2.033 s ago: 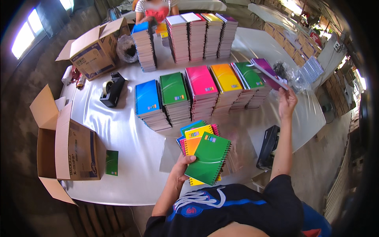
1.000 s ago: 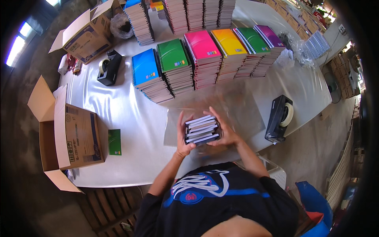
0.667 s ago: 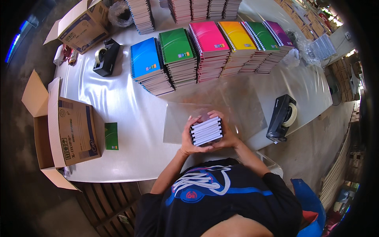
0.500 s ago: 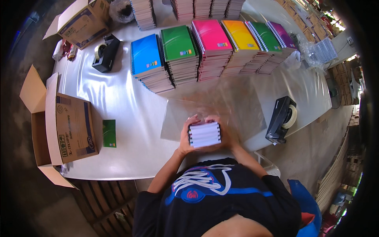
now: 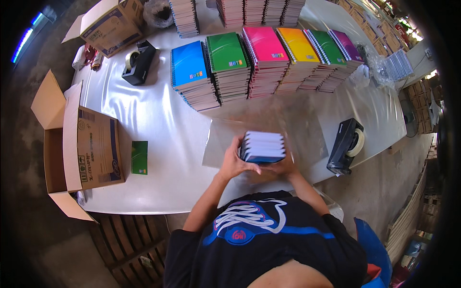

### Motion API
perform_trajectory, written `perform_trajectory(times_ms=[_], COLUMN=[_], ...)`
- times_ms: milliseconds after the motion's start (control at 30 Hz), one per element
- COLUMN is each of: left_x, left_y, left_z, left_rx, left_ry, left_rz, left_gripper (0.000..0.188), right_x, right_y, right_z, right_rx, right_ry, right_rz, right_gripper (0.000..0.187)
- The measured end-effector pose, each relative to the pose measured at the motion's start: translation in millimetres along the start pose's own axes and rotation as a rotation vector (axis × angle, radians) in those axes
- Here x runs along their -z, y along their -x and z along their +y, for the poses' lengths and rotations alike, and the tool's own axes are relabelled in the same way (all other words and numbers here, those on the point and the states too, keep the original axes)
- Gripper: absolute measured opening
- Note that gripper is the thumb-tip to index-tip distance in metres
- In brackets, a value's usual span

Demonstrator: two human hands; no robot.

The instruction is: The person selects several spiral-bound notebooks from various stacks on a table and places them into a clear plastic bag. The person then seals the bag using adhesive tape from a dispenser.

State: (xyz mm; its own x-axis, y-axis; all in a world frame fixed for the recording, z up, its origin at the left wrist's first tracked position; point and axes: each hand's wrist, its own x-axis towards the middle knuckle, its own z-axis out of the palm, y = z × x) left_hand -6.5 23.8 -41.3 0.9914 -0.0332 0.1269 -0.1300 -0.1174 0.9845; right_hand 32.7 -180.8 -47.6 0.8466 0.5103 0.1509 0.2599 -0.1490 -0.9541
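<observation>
Both hands hold a small stack of spiral notebooks (image 5: 263, 145) above the near side of the table, with white page edges and dark bindings showing. My left hand (image 5: 235, 162) wraps the stack's left side, thumb stretched along underneath. At the other side my right hand (image 5: 286, 165) grips it, its fingers partly hidden by the stack. Beneath lies a clear plastic sheet (image 5: 218, 139). Beyond it stands a row of tall notebook stacks: blue (image 5: 188, 65), green (image 5: 226, 55), pink (image 5: 264, 45), yellow (image 5: 298, 46), another green (image 5: 326, 48) and purple (image 5: 346, 46).
A black tape dispenser (image 5: 343, 149) stands at the right, another (image 5: 139, 65) at the far left. An open carton (image 5: 98, 149) sits at the left edge beside a flat green cover (image 5: 139, 157). Another carton (image 5: 113, 31) and more notebook stacks (image 5: 185, 19) stand farther back.
The stack in my hands has tipped, so its lower dark-blue side shows under the page edges. My left thumb has come round to the near side. The whole view has shifted slightly.
</observation>
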Motion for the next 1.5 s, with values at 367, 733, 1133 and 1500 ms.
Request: perform_trajectory(times_ms=[367, 733, 1133, 1500], left_x=[26, -25, -65, 1], left_y=[12, -47, -61, -9], left_z=[-22, 43, 9, -11], left_rx=[-0.086, 0.249, 0.526, 0.540], left_ry=[-0.507, 0.216, 0.158, 0.141], left_rz=[-0.286, 0.202, 0.164, 0.400], left_gripper=[0.021, 0.020, 0.024, 0.021], right_x=[69, 78, 35, 52], right_y=[85, 105, 41, 20], right_z=[7, -51, -52, 54], right_rx=[-0.164, 0.118, 0.207, -0.257], right_ry=[-0.724, -0.966, -1.394, -1.178], right_rz=[0.794, 0.669, 0.358, 0.539], right_gripper=[0.086, 0.089, 0.059, 0.068])
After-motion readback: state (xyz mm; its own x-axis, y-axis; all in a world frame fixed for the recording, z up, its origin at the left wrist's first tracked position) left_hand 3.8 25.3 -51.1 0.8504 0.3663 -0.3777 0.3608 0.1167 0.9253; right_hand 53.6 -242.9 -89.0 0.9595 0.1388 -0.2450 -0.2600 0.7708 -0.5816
